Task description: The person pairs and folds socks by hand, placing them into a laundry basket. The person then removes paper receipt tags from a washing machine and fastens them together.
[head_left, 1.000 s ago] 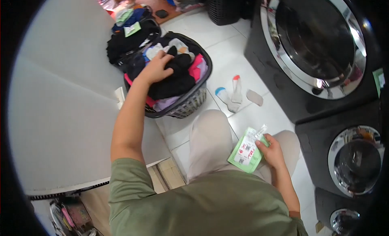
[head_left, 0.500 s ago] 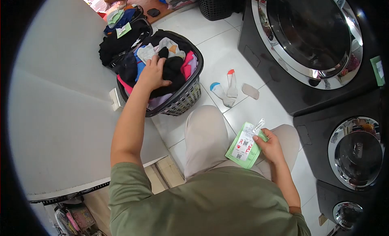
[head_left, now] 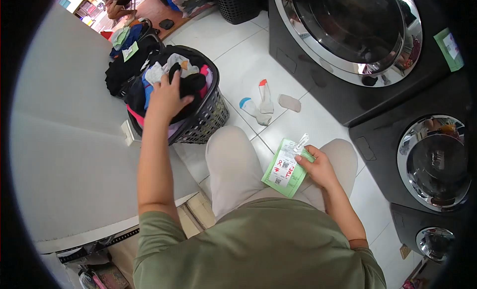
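My left hand (head_left: 168,99) reaches over the dark laundry basket (head_left: 204,115), fingers apart on or just above the heaped clothes. Around its fingers lie black clothes (head_left: 193,83), a white and grey piece (head_left: 180,62) and a bright pink garment (head_left: 204,72); whether the fingertips press into the pile I cannot tell. In front of my lap, my right hand (head_left: 319,166) pinches a green card (head_left: 294,184) by its edge. A white printed label with red handwriting covers part of the card, and a clear clip (head_left: 301,141) sits at its top.
On the tiled floor lie two white socks, one blue-ended (head_left: 255,111) and one red-tipped (head_left: 265,96), beside a beige cloth (head_left: 289,103). Dark front-loading machines (head_left: 318,93) line the right. Another clothes pile (head_left: 121,70) stands behind the basket. A person's leg (head_left: 119,12) shows at far left.
The view has shifted, so the basket, socks and machines sit differently in frame. My left hand stays over the clothes with its fingers spread; my right hand keeps its hold on the green card.
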The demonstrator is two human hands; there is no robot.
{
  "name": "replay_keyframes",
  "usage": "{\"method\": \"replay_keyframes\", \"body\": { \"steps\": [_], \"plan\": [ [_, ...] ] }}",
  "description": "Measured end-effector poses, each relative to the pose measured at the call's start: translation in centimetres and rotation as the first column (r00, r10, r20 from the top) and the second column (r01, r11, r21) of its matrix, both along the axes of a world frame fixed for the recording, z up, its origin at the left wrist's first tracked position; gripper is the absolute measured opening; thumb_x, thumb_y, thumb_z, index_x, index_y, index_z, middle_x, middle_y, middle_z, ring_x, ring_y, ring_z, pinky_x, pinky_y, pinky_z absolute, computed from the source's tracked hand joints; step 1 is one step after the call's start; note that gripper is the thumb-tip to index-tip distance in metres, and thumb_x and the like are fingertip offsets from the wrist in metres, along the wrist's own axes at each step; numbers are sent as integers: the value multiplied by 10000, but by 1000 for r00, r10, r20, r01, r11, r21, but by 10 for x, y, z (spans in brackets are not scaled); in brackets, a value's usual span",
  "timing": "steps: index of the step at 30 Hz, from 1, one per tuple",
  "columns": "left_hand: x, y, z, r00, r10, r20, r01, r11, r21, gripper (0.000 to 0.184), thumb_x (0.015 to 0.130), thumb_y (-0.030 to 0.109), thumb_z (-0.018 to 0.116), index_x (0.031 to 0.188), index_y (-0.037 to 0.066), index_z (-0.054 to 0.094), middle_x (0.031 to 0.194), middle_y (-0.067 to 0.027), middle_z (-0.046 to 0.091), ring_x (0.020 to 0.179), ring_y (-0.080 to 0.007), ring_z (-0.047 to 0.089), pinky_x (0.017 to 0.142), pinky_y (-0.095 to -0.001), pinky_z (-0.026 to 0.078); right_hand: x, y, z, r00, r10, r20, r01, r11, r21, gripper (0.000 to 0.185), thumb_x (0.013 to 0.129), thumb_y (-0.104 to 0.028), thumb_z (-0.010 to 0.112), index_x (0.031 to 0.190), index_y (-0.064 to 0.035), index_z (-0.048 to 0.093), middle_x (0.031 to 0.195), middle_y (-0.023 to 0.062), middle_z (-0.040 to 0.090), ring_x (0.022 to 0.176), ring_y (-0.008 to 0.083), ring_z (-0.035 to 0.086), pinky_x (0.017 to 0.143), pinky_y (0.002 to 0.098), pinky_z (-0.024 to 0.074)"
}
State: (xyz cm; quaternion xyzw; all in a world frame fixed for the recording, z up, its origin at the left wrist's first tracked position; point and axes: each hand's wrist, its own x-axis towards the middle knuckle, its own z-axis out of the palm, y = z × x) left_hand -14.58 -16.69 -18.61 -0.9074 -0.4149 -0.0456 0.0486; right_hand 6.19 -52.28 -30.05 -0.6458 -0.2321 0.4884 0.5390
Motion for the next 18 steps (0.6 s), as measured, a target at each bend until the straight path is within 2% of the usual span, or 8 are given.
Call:
{"method": "replay_keyframes", "body": {
  "steps": [2,4,6,10,13,16,17,18],
  "plan": [
    [28,-27,-3,922,-198,332,170,979,111,507,763,197,681,1247,89,570,1203,-203,549,1078,-399,566,855,-452,504,1,0,1,1000,-5,-19,5,1000,7,205,905,-104,643,1058,28,607,948,47,664,846,99,595,778,252,484],
    [48,-54,-25,978,-197,75,205,970,-133,205,801,142,568,943,70,697,980,-161,639,900,-353,639,744,-451,526,1,1,0,999,-19,-34,20,1000,21,204,905,-103,643,1057,28,607,949,46,664,850,99,596,778,253,485],
    [63,-61,-54,980,-129,148,144,985,-95,187,809,170,549,762,76,704,820,-126,639,735,-333,649,675,-433,534,1,-1,-1,999,-15,-43,15,1000,15,210,905,-113,643,1060,26,611,945,49,667,849,101,597,775,256,485],
    [77,-63,-62,878,-98,468,112,994,-3,156,785,98,558,863,85,693,829,-117,630,720,-321,640,642,-420,528,4,1,-3,999,-13,-43,14,1000,16,217,903,-129,643,1059,21,622,935,53,673,845,104,601,769,260,486],
    [85,-91,-47,770,-268,579,383,920,-83,212,797,46,543,943,87,692,779,-94,594,689,-304,618,635,-381,508,3,1,0,995,-25,-97,28,999,31,211,902,-124,644,1055,20,623,939,52,672,850,107,602,766,259,487],
    [86,-101,-80,757,-402,514,500,864,-61,321,771,33,568,1058,119,681,764,-98,555,652,-270,583,625,-354,501,3,2,3,991,-60,-116,67,996,53,228,902,-119,646,1076,26,618,954,55,670,859,110,605,767,257,488],
    [87,-103,-84,749,-387,537,508,856,-93,302,825,81,571,1116,87,653,771,-79,588,680,-200,593,639,-314,486,4,2,5,991,-77,-112,84,995,61,238,902,-118,646,1086,30,616,960,57,670,862,112,606,768,256,489],
    [89,-109,-89,697,-143,702,516,781,-353,284,853,107,561,1122,73,646,791,-68,596,709,-182,596,652,-308,481,5,3,8,982,-104,-157,116,990,73,251,902,-122,648,1097,33,613,967,59,669,867,113,605,772,255,488]
  ]
}}
